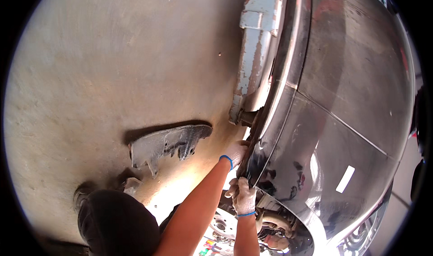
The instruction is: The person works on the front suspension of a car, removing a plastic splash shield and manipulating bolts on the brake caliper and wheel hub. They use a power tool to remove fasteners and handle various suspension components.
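Observation:
Both my hands wear whitish knit gloves with blue cuffs, at the lower edge of a dark car. My left hand (237, 153) reaches under the sill edge (252, 154), its fingertips hidden behind it. Closer to me, my right hand (243, 195) has its fingers curled round the end of the black sill trim (254, 168), at the front of the wheel arch. Whether anything small sits in its fingers is hidden. Below the right hand, the open wheel arch shows a bare hub disc (223, 223) and dusty suspension parts (276, 224).
A worn blue-grey lift arm (253, 53) runs along the car's underside, with a threaded support (246, 117) touching near the sill. On the concrete floor (112, 66) lies a dirty black plastic shield (169, 144). My dark-clothed knee (118, 222) fills the lower left.

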{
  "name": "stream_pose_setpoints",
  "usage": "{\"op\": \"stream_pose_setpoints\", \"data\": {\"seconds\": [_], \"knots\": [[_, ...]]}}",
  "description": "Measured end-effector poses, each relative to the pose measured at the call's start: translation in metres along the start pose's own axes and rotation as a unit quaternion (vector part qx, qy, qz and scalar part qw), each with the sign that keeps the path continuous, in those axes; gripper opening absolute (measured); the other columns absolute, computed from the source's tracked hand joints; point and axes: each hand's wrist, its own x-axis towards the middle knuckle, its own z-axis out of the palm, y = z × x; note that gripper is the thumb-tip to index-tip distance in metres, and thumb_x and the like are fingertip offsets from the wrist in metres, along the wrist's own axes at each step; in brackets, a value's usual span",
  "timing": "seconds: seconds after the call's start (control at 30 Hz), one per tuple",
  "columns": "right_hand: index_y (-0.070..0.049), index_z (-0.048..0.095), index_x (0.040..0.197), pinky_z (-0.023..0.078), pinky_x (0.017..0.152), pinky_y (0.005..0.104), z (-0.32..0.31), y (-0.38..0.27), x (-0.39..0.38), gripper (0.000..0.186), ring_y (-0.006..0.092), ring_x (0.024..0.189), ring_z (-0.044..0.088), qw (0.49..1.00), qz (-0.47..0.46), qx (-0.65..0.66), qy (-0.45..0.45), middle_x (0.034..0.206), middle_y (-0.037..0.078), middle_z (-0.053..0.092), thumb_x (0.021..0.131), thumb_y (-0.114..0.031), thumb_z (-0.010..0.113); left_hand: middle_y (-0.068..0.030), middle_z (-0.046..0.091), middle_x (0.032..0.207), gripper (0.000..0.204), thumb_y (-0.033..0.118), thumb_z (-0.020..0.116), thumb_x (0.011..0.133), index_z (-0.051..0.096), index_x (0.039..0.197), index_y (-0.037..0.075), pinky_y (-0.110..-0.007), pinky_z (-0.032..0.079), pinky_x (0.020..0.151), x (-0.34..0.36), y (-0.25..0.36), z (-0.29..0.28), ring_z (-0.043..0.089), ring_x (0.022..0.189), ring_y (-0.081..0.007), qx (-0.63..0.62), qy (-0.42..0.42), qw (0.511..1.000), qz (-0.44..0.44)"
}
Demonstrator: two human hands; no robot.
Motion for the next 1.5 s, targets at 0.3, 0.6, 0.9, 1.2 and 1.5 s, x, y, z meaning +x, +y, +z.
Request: {"op": "stream_pose_setpoints", "data": {"seconds": [0.3, 0.6, 0.9, 1.2, 1.5], "knots": [[-0.003, 0.054, 0.076, 0.042, 0.036, 0.0313, 0.006, 0.012, 0.0, 0.023, 0.0147, 0.039, 0.045, 0.995, -0.091, -0.001, 0.047, 0.055, 0.003, 0.048, 0.092, -0.018, 0.061, -0.0136, 0.071, 0.085, 0.026, 0.012, 0.058, 0.087, 0.069, 0.101, -0.007, -0.034, 0.053, 0.066, -0.011, 0.009, 0.004, 0.067, 0.074, -0.0222, 0.062, 0.026, 0.997, -0.042], [0.001, 0.06, 0.086, 0.051, 0.043, 0.0305, 0.013, 0.015, 0.003, 0.025, 0.0146, 0.044, 0.054, 0.984, -0.168, -0.037, 0.039, 0.056, 0.005, 0.054, 0.092, -0.023, 0.063, -0.0226, 0.069, 0.087, 0.024, 0.017, 0.055, 0.089, 0.07, 0.09, -0.002, -0.041, 0.051, 0.065, 0.043, -0.046, -0.033, 0.068, 0.084, -0.0374, 0.354, -0.041, 0.93, 0.091], [0.001, 0.058, 0.097, 0.047, 0.046, 0.0278, 0.011, 0.021, 0.011, 0.023, 0.0094, 0.05, 0.054, 0.981, -0.187, 0.037, 0.015, 0.065, 0.004, 0.06, 0.088, -0.016, 0.069, -0.0091, 0.067, 0.082, 0.02, 0.017, 0.058, 0.091, 0.071, 0.097, 0.002, -0.033, 0.047, 0.059, 0.015, 0.01, -0.048, 0.062, 0.071, -0.0166, 0.284, 0.115, 0.946, 0.107], [0.005, 0.049, 0.117, 0.051, 0.065, 0.0493, -0.013, 0.044, 0.022, 0.058, 0.046, 0.075, 0.065, 0.929, -0.346, -0.101, 0.081, 0.082, 0.029, 0.066, 0.089, -0.044, 0.065, -0.017, 0.062, 0.08, 0.032, 0.03, 0.058, 0.094, 0.062, 0.089, -0.001, -0.04, 0.047, 0.073, -0.098, 0.085, 0.075, 0.058, 0.075, -0.0277, 0.659, 0.113, 0.676, 0.311], [0.001, 0.054, 0.11, 0.052, 0.059, 0.0487, -0.016, 0.034, 0.019, 0.054, 0.042, 0.067, 0.065, 0.908, -0.356, -0.155, 0.156, 0.077, 0.024, 0.067, 0.091, -0.048, 0.06, -0.0221, 0.06, 0.09, 0.027, 0.027, 0.051, 0.097, 0.057, 0.097, 0.001, -0.044, 0.046, 0.081, -0.131, 0.058, 0.061, 0.059, 0.089, -0.0389, 0.75, -0.037, 0.613, 0.245]]}}
